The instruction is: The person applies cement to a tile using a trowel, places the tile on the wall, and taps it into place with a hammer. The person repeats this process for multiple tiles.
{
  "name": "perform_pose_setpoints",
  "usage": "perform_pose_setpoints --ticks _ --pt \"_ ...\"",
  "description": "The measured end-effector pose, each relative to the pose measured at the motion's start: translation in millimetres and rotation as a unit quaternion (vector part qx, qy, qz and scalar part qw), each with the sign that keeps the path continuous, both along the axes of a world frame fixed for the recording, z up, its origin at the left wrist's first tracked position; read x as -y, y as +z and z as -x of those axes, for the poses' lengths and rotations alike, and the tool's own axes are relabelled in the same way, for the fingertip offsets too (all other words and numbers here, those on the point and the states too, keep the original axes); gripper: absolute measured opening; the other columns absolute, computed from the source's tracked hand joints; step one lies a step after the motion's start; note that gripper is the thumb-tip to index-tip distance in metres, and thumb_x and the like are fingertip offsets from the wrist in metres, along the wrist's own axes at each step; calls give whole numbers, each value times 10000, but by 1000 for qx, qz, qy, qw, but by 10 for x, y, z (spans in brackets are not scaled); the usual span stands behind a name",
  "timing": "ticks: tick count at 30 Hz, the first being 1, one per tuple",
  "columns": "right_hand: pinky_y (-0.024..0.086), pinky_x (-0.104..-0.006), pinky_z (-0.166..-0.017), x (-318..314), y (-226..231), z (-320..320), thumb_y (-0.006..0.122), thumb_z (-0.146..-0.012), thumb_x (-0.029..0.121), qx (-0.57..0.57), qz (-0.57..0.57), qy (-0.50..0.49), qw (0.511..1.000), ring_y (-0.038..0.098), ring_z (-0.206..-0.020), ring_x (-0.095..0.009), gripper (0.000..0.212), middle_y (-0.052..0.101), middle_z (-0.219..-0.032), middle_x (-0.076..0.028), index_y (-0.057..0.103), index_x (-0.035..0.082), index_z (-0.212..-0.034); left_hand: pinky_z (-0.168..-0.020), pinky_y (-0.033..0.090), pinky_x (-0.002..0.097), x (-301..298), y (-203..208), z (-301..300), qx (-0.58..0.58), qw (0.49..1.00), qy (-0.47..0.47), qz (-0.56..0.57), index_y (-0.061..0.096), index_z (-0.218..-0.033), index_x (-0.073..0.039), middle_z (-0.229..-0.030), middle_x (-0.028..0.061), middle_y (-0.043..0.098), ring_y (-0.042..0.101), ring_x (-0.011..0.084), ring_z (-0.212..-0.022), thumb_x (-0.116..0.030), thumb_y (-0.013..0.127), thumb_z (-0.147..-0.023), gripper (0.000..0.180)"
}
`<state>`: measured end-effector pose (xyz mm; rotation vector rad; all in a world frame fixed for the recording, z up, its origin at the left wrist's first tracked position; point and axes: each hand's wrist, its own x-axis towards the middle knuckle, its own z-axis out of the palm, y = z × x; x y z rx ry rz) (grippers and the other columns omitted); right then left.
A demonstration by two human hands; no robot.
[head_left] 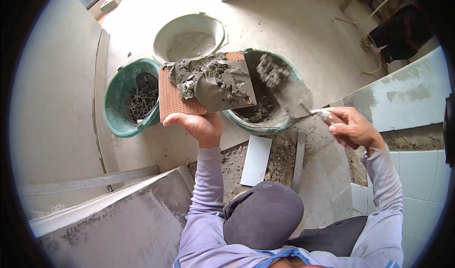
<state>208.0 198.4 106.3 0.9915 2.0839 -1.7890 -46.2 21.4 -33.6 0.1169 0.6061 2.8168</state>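
Note:
My left hand (203, 128) holds up a reddish-brown tile (173, 100) by its near edge, ribbed side up. Grey wet mortar (213, 81) lies thick and uneven over most of that face, smooth in one patch near the right end. In my right hand (350, 127) is the handle of a trowel (295, 97), its blade blurred by motion. A lump of mortar (272, 73) is at the far end of the blade, over a green bucket (246, 127) with more mortar inside. The tile is beside this bucket and partly overlaps its left side in view.
A pale bucket (160, 38) of grey material stands beyond the tile. Tangled wire or cord fills a green bucket (113, 102) at left. A white tile (256, 160) and a straight bar (299, 159) lie on rubble by my knee. White tiles (419, 173) cover the right side.

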Motion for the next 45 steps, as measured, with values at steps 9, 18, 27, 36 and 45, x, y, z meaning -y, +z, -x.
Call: perform_pose_setpoints --ticks 9,18,27,36,45 --pt "485 -317 -633 547 723 -403 626 -802 127 -130 -390 43 911 588 -690 -198 494 614 -809 -101 505 -60 -1243 -1107 264 347 -254 79 -605 -2 993 -93 74 166 -1438 -89 -1444 83 266 321 184 -1303 -734 199 -854 870" --pt "452 -309 -494 994 519 -617 609 -719 9 -49 -705 130 696 532 -586 -186 554 478 -723 -72 544 38 -1268 -1066 356 358 -305 323 -1095 23 971 -224 75 264 -1422 -120 -1425 40 346 363 191 -1289 -746 212 -837 858" --pt "474 -314 -496 665 527 -938 577 -780 -6 -113 -789 134 589 534 -591 -194 533 519 -755 -65 485 31 -1304 -971 450 355 -158 670 -1026 -16 919 -392 38 290 -1390 -89 -1349 84 425 469 213 -1195 -723 172 -859 835" --pt "514 -381 -645 113 240 -1214 586 -705 -75 -166 -750 62 637 591 -715 -283 553 554 -861 -94 433 81 -1213 -1005 434 430 -200 1212 -1125 -74 854 -514 3 328 -1381 -70 -1333 132 464 495 268 -1197 -641 214 -914 746" --pt "509 -387 -587 333 -341 -1398 632 -634 -90 -179 -739 -62 646 596 -742 -295 769 555 -885 -83 383 174 -1312 -954 474 426 -208 1243 -1285 -21 814 -579 -49 393 -1336 -54 -1274 122 522 554 258 -1118 -595 289 -932 683"
